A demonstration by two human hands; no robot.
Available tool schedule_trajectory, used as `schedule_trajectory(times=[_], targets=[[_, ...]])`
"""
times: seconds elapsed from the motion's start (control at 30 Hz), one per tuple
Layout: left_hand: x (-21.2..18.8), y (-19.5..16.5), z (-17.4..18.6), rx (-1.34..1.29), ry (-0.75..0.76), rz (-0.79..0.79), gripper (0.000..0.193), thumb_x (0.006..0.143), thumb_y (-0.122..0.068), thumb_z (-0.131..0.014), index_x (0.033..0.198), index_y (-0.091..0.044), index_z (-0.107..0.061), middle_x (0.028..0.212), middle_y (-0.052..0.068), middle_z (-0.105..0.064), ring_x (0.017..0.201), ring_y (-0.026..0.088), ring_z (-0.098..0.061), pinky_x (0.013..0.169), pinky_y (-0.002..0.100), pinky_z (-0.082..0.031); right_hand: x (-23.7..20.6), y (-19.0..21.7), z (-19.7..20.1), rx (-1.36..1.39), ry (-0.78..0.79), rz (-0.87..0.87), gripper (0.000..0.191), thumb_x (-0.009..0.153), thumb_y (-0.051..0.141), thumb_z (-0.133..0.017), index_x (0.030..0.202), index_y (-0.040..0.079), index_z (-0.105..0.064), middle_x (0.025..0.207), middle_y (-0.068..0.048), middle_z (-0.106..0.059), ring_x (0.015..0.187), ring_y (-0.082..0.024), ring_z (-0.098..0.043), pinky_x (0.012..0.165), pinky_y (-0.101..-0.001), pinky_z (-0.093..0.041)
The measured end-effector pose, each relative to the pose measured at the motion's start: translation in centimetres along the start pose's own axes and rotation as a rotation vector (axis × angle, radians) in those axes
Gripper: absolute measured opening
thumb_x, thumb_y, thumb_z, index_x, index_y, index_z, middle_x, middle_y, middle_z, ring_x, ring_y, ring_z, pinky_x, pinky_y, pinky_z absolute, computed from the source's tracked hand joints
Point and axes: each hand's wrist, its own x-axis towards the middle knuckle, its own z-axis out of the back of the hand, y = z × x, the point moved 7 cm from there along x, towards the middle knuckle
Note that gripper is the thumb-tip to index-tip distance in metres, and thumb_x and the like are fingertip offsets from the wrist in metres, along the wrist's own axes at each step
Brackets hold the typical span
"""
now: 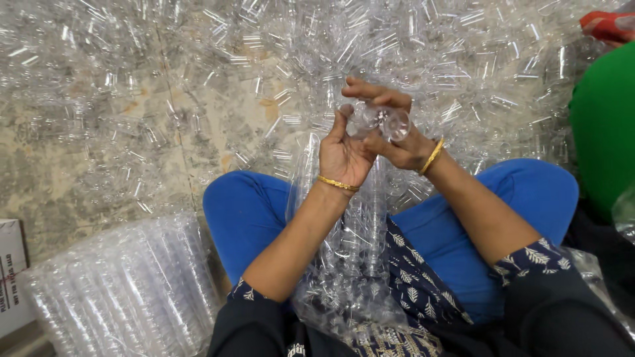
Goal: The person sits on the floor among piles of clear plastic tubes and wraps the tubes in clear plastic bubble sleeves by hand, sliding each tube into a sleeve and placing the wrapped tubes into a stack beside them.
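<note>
Clear plastic cups (pixel 380 120) gripped by left hand (pixel 344 155) and right hand (pixel 390 132), more strewn over mottled floor (pixel 79 152)

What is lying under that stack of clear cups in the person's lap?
Under the stack of clear cups show blue trousers and a dark leaf-patterned garment. The stack covers the middle of the lap, so whatever lies directly beneath it stays hidden.
</note>
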Motion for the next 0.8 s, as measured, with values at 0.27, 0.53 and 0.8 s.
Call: schedule_trajectory(times=[0.27, 0.53, 0.8], targets=[[-4.4, -3.5, -3.2, 0.798, -0.09, -0.405, 0.054, 0.1, -0.023, -0.057, 0.151, -0.024, -0.039, 0.133, 0.009, -0.059, 0.09, 0.022, -0.068, 0.076, 0.037, -0.056, -5.0, -0.7, 2.3, 0.201, -0.224, -0.306, 0.054, 0.103, 0.002, -0.061, 0.15, 0.011, -0.035, 0.126, -0.009, -0.057, 0.119, -0.017, -0.058, 0.11, -0.0373, -0.049], [-8.8, -0.3, -9.5, 1.17, 0.257, -0.804, 0.072, 0.108, -0.018, -0.063, 0.163, -0.016, -0.017, 0.143, 0.016, -0.053, 0.131, 0.029, -0.055, 0.114, 0.042, -0.048, -10.2, -2.5, -2.7, 0.414, 0.063, -0.69, 0.07, 0.098, 0.031, -0.063, 0.156, 0.007, -0.033, 0.098, -0.009, -0.063, 0.081, -0.015, -0.061, 0.066, -0.0285, -0.05], [-5.0, -1.5, -11.3, 1.829, 0.317, -0.975, 0.042, 0.108, -0.018, -0.056, 0.147, -0.008, -0.046, 0.144, 0.013, -0.056, 0.134, 0.029, -0.056, 0.109, 0.039, -0.047, -8.1, -1.2, 1.5, 0.693, -0.271, -0.498, 0.077, 0.103, 0.063, -0.054, 0.156, 0.011, -0.037, 0.092, -0.012, -0.064, 0.069, -0.019, -0.066, 0.053, -0.0307, -0.051]])
